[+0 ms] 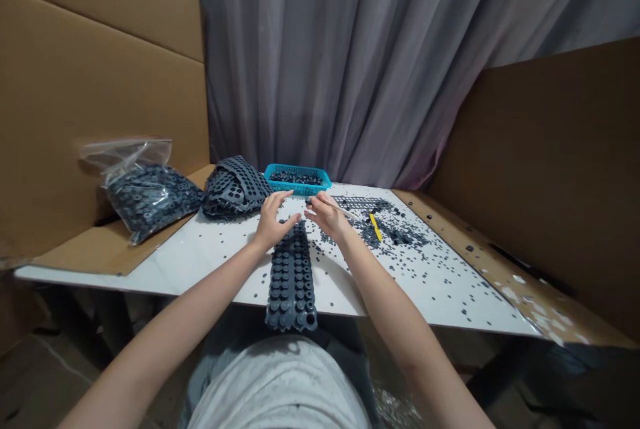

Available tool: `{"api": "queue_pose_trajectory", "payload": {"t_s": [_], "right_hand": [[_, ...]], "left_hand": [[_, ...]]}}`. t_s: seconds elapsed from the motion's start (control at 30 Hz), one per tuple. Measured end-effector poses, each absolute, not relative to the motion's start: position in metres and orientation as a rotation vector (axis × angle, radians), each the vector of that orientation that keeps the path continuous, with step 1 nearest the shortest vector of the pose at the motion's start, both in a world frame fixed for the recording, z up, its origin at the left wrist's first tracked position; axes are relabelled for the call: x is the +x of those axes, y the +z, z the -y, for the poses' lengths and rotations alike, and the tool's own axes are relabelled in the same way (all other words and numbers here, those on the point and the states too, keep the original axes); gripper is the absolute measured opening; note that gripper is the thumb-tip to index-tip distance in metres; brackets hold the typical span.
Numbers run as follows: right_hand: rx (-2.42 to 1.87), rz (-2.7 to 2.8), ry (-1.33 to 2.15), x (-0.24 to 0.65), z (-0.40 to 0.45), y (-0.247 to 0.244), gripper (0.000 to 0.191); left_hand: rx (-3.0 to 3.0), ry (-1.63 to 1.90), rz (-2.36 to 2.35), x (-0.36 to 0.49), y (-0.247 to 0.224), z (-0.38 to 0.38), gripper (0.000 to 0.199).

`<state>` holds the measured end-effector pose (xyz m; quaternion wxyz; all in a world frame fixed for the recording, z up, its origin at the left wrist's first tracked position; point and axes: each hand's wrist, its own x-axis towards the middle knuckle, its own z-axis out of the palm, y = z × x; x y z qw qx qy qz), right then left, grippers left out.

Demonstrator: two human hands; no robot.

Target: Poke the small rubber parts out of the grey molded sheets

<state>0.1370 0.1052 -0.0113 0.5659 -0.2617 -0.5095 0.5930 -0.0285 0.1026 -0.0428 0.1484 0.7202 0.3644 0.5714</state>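
Two bare hands meet at the far end of a moulded rubber strip (291,282) on a white bench (190,275)

The left hand (274,223) stays open, fingers at the strip's far end; the right hand (327,214) pinches a thin stick (345,211). The strip overhangs the bench's near edge (it looks light and floppy, best taken by its solid edges). Beyond it sit a blue plastic basket (297,179) and a bag of dark parts (147,199); to its right lie a yellow tool (375,227) and scattered dark pieces (425,269).
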Motion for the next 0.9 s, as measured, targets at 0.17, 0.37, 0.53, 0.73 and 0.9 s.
{"api": "queue_pose_trajectory", "payload": {"t_s": [0.17, 0.37, 0.53, 0.73, 0.9], "right_hand": [[-0.629, 1.241, 1.455, 0.131, -0.103, -0.018, 0.047], [-0.652, 1.299, 1.487, 0.128, -0.104, -0.024, 0.048], [-0.696, 1.348, 1.393, 0.128, -0.112, -0.029, 0.048], [-0.799, 1.254, 1.182, 0.138, -0.129, -0.043, 0.06], [-0.89, 1.292, 1.098, 0.145, -0.135, -0.051, 0.058]], "left_hand": [[2.138, 1.686, -0.971, -0.03, -0.036, -0.096, 0.028], [2.086, 1.72, -0.991, -0.03, -0.037, -0.096, 0.014], [2.015, 1.737, -0.968, -0.031, -0.038, -0.1, 0.013], [1.892, 1.723, -0.91, -0.031, -0.044, -0.108, 0.021], [1.806, 1.686, -0.873, -0.031, -0.047, -0.111, 0.033]]}}
